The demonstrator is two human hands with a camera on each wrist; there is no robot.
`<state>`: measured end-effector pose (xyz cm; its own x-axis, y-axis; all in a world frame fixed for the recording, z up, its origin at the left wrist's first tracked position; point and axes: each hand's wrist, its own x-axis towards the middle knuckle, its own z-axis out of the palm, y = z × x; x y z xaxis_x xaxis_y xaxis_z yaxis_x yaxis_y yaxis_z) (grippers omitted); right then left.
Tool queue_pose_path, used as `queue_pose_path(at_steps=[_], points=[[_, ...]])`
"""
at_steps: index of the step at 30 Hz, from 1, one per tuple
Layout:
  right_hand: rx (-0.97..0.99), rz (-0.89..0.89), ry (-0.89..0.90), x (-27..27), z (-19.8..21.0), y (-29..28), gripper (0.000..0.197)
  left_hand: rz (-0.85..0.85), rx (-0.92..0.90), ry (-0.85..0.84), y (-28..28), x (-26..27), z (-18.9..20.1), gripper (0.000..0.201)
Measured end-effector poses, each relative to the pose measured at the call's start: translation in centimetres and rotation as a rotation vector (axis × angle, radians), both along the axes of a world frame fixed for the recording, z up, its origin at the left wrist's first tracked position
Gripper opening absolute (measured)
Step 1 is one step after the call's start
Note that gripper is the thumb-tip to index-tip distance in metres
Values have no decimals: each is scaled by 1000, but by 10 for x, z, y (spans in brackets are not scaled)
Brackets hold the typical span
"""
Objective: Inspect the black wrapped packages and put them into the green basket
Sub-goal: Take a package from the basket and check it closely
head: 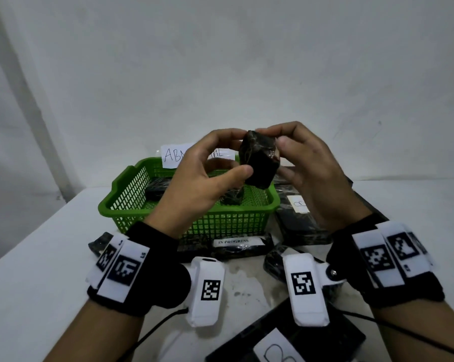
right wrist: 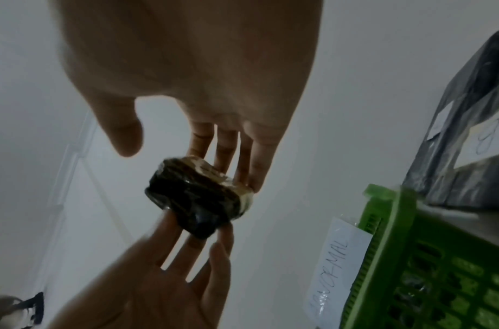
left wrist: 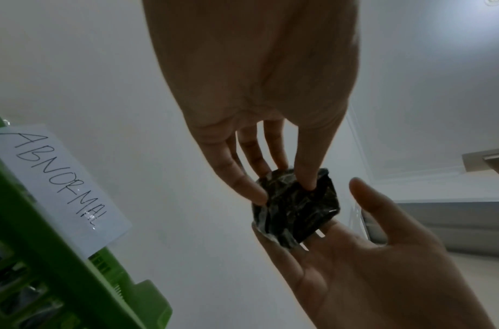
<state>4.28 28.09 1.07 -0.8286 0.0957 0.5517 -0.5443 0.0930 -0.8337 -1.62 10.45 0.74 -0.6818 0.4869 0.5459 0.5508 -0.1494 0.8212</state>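
A small black wrapped package (head: 260, 160) (left wrist: 296, 209) (right wrist: 197, 198) is held up above the green basket (head: 220, 226). My left hand (head: 240, 152) (left wrist: 285, 191) pinches it, thumb on the near face and fingers over the top. The fingers of my right hand (head: 286, 152) (right wrist: 186, 164) lie straight against its far side. In both wrist views the right thumb stands a little off the wrap. Two black packages (head: 158, 189) (head: 232, 197) lie in the basket, partly hidden by my left hand.
A paper label reading ABNORMAL (head: 172, 155) stands at the basket's back rim. A black package labelled IN PROGRESS (head: 236, 244) lies in front of the basket. Larger black bags (head: 299, 218) sit to its right, and another labelled one (head: 286, 343) lies near me. The white table's left edge (head: 37, 236) runs diagonally.
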Motion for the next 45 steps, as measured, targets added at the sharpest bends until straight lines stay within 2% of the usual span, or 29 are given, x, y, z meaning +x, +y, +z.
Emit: queue_pose_path(at_steps=[4, 6, 8, 10, 12, 16, 21, 24, 28, 31, 35, 39, 45], points=[[-43, -14, -137, -2, 2, 1, 22, -38, -26, 64, 0, 0, -1, 43], [-85, -17, -181, -2, 2, 0, 10, -30, -37, 93, 1, 0, -2, 41], [-76, -107, -115, -2, 1, -2, 13, -35, -38, 87, 2, 1, -1, 36], [32, -230, -12, -2, 0, -2, 16, -53, -29, 57, 2, 3, 0, 32], [98, -271, 44, -3, -1, -2, 17, -56, -18, 33, 2, 5, 1, 29], [101, -221, 13, -2, -3, -1, 25, -39, -14, -21, 0, 5, 2, 39], [94, -148, -25, 0, -1, -5, 40, -30, 5, -30, -3, 0, 2, 29], [93, -152, -53, 0, 0, -4, 34, -30, 58, -60, -5, -2, 3, 30], [66, -144, -166, -2, 0, -3, 25, -39, 51, -19, -4, -2, 2, 32], [35, -110, -207, -1, 0, -3, 21, -1, 28, -31, -4, -3, 1, 24], [18, -135, -139, -1, 0, -2, 29, 52, -5, -58, -7, -7, -2, 18], [33, -193, -51, -1, -1, 0, 37, -38, -93, -118, -13, -6, 1, 16], [173, -146, 28, -15, -1, -15, 31, 20, -18, -228, -19, -16, 1, 24]])
